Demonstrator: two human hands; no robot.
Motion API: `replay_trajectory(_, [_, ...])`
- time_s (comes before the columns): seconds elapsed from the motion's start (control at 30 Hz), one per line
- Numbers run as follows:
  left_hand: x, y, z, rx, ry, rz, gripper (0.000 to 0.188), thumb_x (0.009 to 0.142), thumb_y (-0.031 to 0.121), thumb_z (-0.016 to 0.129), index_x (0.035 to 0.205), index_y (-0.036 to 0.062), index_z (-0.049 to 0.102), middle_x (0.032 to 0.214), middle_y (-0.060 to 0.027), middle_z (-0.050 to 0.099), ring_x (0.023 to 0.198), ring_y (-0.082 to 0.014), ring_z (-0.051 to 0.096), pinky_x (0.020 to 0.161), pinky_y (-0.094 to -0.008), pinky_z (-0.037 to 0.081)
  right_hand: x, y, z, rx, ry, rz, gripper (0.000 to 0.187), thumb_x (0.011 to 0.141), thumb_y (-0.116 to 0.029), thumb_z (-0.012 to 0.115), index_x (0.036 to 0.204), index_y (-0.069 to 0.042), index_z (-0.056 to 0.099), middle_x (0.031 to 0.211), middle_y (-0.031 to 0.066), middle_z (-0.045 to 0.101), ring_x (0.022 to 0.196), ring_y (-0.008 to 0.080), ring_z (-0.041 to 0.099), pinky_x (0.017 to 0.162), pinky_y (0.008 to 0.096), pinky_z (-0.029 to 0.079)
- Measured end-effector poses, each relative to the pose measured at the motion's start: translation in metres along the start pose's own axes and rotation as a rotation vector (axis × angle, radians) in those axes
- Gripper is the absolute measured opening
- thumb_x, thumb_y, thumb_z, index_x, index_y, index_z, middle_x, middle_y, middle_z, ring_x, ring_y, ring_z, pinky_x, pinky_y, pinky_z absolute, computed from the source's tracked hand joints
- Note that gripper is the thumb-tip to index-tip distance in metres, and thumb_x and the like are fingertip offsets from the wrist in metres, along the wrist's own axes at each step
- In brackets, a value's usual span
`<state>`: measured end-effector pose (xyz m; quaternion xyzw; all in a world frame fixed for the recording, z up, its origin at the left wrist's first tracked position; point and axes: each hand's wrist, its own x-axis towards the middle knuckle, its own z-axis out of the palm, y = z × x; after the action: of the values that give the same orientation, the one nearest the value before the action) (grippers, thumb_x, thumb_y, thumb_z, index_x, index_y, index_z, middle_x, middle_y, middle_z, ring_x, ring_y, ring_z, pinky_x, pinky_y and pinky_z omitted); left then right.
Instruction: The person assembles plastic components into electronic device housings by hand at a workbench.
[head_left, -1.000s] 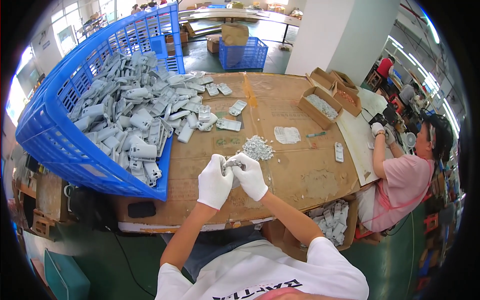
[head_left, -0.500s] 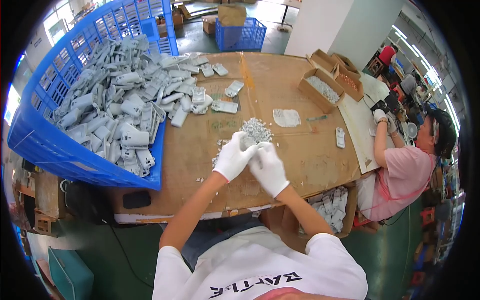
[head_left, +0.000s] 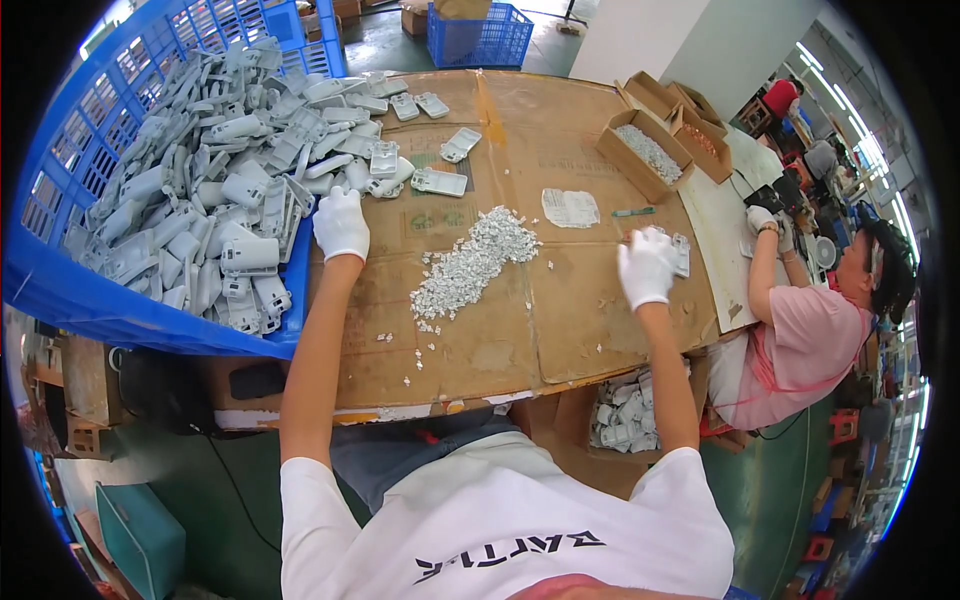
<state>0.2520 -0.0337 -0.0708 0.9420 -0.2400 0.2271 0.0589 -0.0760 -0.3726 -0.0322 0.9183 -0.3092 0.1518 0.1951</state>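
Observation:
My left hand [head_left: 342, 226], in a white glove, reaches to the right edge of a heap of pale grey plastic housings [head_left: 240, 185]. Its fingers look slightly apart, with nothing visible in them. On the right of the table my right hand [head_left: 647, 266], also gloved, has its fingers curled; whatever they hold, if anything, is hidden. Just beside it lies a single grey housing [head_left: 682, 256], partly covered by the hand. Between my hands a long pile of small whitish parts [head_left: 475, 262] spreads over the cardboard-covered table [head_left: 480, 355].
A big blue crate [head_left: 60, 230] lies tipped with the housings spilling out. Cardboard boxes of small parts [head_left: 648, 152] stand at the far right. A paper slip [head_left: 571, 208] lies mid-table. Below the front edge sits a box of housings [head_left: 625, 415]. A co-worker [head_left: 800, 340] sits at right.
My hands were together over the small parts and have moved apart: the left to the housing heap, the right to the single housing. The view has shifted slightly.

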Motion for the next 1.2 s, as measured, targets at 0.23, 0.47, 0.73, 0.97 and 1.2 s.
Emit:
replay_trajectory(0.23, [0.001,-0.008,0.008,0.083,-0.008,-0.021,0.04,0.083,0.037,0.076,0.111,0.0137,0.058,0.096,-0.0089,0.063,0.09,-0.0281,0.066,0.072,-0.04,0.057,-0.003,-0.087,0.01,0.788,-0.001,-0.167,0.007,0.086,-0.017,0.066,0.086,-0.01,0.065,0.088,0.0119,0.063,0.088,0.0338,0.063,0.077,0.045,0.051])
replay_trajectory(0.47, [-0.015,-0.003,0.002,0.153,-0.102,-0.071,0.024,0.094,0.029,0.058,0.108,0.01,0.055,0.088,-0.0111,0.066,0.081,-0.0291,0.069,0.062,-0.0419,0.058,-0.022,-0.088,0.0,0.826,-0.134,0.008,0.004,0.085,-0.014,0.066,0.086,-0.01,0.066,0.087,0.0115,0.063,0.085,0.0314,0.063,0.073,0.0442,0.051])
replay_trajectory(0.73, [-0.051,-0.008,-0.038,-0.413,-0.114,-0.243,0.022,0.094,0.018,0.054,0.115,0.0137,0.055,0.098,-0.0152,0.07,0.084,-0.0326,0.07,0.072,-0.0471,0.056,-0.021,-0.093,-0.004,0.736,-0.117,-0.155,0.004,0.084,-0.014,0.066,0.083,-0.011,0.064,0.085,0.0106,0.061,0.083,0.0314,0.064,0.072,0.0445,0.053])
replay_trajectory(0.97, [-0.095,0.028,-0.075,-1.566,-0.266,-0.452,0.052,0.078,-0.005,0.06,0.129,0.0021,0.052,0.116,-0.0091,0.065,0.106,-0.0196,0.064,0.094,-0.032,0.051,-0.029,-0.096,-0.012,0.654,-0.204,-0.269,0.004,0.085,-0.011,0.063,0.082,-0.009,0.061,0.085,0.0136,0.061,0.08,0.0359,0.065,0.071,0.0477,0.054])
replay_trajectory(1.2, [-0.118,0.094,-0.104,-1.238,-0.202,-0.181,0.044,0.085,-0.001,0.051,0.129,0.002,0.052,0.109,-0.0246,0.067,0.102,-0.0384,0.067,0.088,-0.0425,0.052,-0.033,-0.123,-0.084,1.69,-0.43,0.18,0.012,0.087,0.001,0.067,0.099,-0.001,0.066,0.082,0.0017,0.064,0.071,0.0052,0.061,0.064,0.0232,0.051])
